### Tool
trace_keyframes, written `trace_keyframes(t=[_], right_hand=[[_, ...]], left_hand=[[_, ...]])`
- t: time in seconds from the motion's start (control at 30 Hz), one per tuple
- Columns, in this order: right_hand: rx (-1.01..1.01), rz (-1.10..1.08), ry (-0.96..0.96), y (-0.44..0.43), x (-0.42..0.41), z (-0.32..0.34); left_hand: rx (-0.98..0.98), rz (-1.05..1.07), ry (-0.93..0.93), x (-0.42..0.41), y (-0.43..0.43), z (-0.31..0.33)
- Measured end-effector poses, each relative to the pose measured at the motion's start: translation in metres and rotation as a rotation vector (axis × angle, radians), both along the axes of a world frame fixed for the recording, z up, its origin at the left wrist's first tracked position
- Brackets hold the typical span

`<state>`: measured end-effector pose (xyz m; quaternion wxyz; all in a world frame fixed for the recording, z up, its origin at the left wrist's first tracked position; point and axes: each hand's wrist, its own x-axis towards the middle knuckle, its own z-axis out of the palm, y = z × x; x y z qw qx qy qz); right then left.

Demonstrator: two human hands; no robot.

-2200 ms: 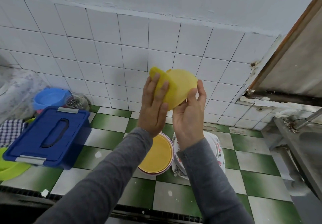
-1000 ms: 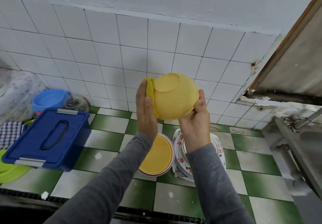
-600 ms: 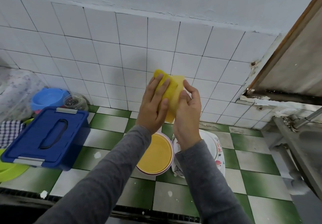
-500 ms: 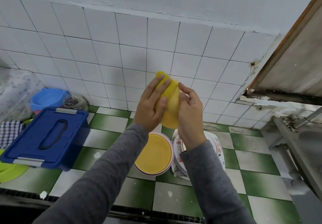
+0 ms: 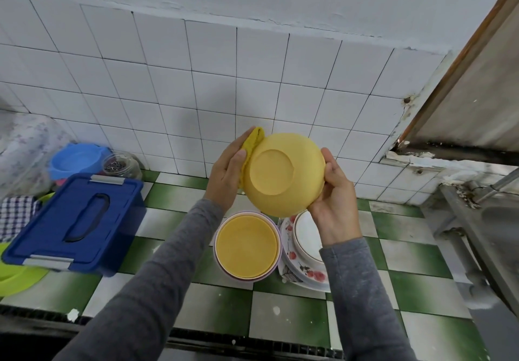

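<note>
Head view: the yellow bowl (image 5: 283,175) hangs in the air at the centre of the frame. It is tipped so that its round foot faces the camera and its mouth faces the tiled wall. It looks like thin plastic, so I judge it light, stiff and unlikely to break. The smooth curved wall would be slippery if wet. The rim is the safest place to hold it, with the thumb outside and the fingers hooked inside, because the rounded belly gives no purchase.

The right grip (image 5: 332,200) holds it that way, clasping the bowl's right edge. The thumb lies along the outer wall and the palm cups the lower right, while the fingers are hidden behind the rim. The forearm rises from the lower right of the frame with the wrist bent back.

The left grip (image 5: 226,173) grasps a folded yellow cloth (image 5: 252,143) and presses it against the bowl's upper left side. The thumb is on the cloth's near face and the fingers are out of sight behind it. The cloth looks soft and should bend to follow the curve. The left forearm comes up from the lower left.

Below the bowl, a stack of bowls (image 5: 247,245) stands just beside some flowered plates (image 5: 303,259) on the green-and-white checked surface (image 5: 280,318). A blue box (image 5: 75,220) sits well apart at the left.
</note>
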<state>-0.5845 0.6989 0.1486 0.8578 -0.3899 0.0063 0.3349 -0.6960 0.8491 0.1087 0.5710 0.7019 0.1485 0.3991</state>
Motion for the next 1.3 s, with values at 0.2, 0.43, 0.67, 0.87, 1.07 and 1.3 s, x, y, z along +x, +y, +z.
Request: trace_keyframes(t=[0.2,0.43,0.67,0.87,1.07,1.3], right_hand=[[-0.009,-0.054,0.038,0.001,-0.003,-0.007],[-0.361,-0.116,-0.513,0.004,-0.023,-0.018],[-0.627,-0.125,-0.973,0.004,-0.038,-0.056],[-0.842,-0.008,-1.322,-0.021,-0.03,-0.064],[-0.916,0.051,-1.389,-0.062,-0.025,-0.074],[-1.003,-0.101,-1.242,-0.147,-0.022,-0.07]], left_hand=[[-0.111,-0.048,0.001,0.0,-0.012,0.002],[-0.122,-0.046,0.035,-0.002,-0.018,-0.002],[-0.116,-0.089,0.131,-0.007,-0.012,-0.01],[-0.19,-0.156,0.195,-0.006,-0.014,-0.021],[-0.161,-0.272,0.214,0.017,-0.036,-0.018],[-0.109,-0.397,0.316,0.054,-0.107,-0.019]])
